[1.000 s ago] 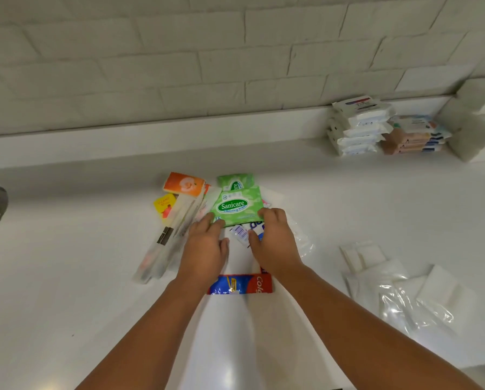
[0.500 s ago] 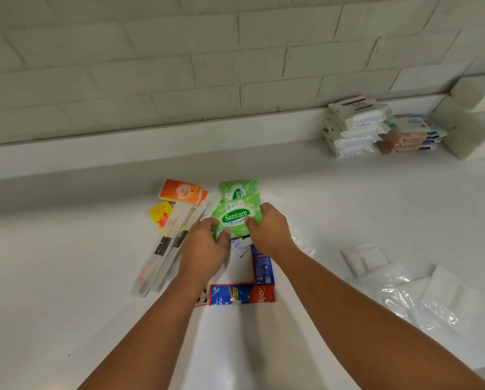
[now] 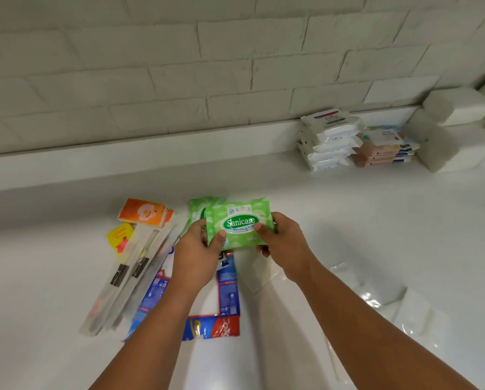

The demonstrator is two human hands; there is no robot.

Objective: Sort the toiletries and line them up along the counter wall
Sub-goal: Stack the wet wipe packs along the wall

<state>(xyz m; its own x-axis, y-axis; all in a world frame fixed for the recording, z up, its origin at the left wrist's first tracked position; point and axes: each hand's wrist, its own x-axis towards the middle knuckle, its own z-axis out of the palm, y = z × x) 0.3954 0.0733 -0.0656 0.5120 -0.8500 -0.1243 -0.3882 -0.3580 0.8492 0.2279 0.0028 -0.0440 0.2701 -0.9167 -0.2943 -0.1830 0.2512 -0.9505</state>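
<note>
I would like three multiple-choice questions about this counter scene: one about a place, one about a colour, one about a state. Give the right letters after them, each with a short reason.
1. Where is the stack of white wipe packs?
A. on the floor
B. against the wall, on the right
C. at the counter's front edge

2. What colour is the Sanicare pack?
A. orange
B. blue
C. green

3. How is this pack held?
A. by the left hand and the right hand together
B. by the left hand only
C. it lies untouched

1 B, it stands beside the wall ledge; 2 C, its wrapper is green; 3 A, each hand grips one end.
</note>
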